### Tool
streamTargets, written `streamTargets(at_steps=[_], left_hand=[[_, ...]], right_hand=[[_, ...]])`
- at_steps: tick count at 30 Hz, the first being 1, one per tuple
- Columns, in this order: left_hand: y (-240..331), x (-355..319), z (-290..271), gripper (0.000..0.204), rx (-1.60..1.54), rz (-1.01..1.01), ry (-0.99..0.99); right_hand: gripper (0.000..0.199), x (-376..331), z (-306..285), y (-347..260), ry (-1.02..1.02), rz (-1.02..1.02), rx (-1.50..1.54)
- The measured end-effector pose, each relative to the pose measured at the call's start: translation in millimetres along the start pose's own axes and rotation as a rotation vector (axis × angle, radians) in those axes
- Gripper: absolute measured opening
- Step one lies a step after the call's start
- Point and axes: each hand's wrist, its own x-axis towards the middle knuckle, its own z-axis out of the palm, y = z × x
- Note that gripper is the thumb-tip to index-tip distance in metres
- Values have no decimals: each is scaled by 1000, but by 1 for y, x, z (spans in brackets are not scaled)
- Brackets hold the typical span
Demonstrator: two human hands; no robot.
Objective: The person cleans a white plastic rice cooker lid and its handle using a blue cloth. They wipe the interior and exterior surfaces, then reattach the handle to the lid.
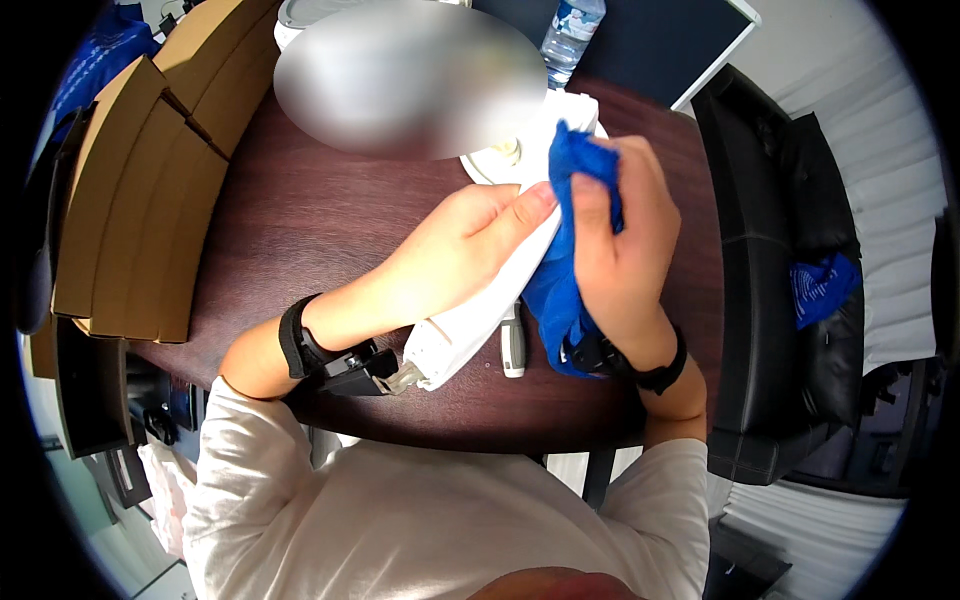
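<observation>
Left hand [470, 235] grips the long white tool [480, 310] and steadies it slantwise over the worktop's [300, 210] near edge, so the right hand [620, 240], clenched around a blue cloth [570, 200], can rub its upper side.
</observation>
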Motion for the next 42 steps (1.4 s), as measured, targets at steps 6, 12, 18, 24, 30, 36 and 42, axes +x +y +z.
streamTargets(at_steps=[6, 12, 18, 24, 30, 36, 42], left_hand=[[4, -4, 1, 38, 41, 15, -6], [6, -4, 4, 43, 13, 39, 28], [8, -6, 1, 42, -48, 62, 41], [25, -16, 5, 41, -23, -106, -126], [33, -11, -2, 43, -13, -157, -138], [17, -7, -10, 41, -90, 18, -82], [32, -16, -4, 42, 46, -229, -194]], right_hand=[[16, 3, -1, 0, 23, -56, -78], [18, 9, -3, 8, 41, -200, -101], [19, 6, -8, -3, -104, -174, 3], [18, 9, -17, 7, 65, -223, -154], [19, 11, -19, 5, 43, -219, -163], [21, 1, -10, -11, -65, -248, -12], [16, 14, -24, 10, 80, -42, -249]])
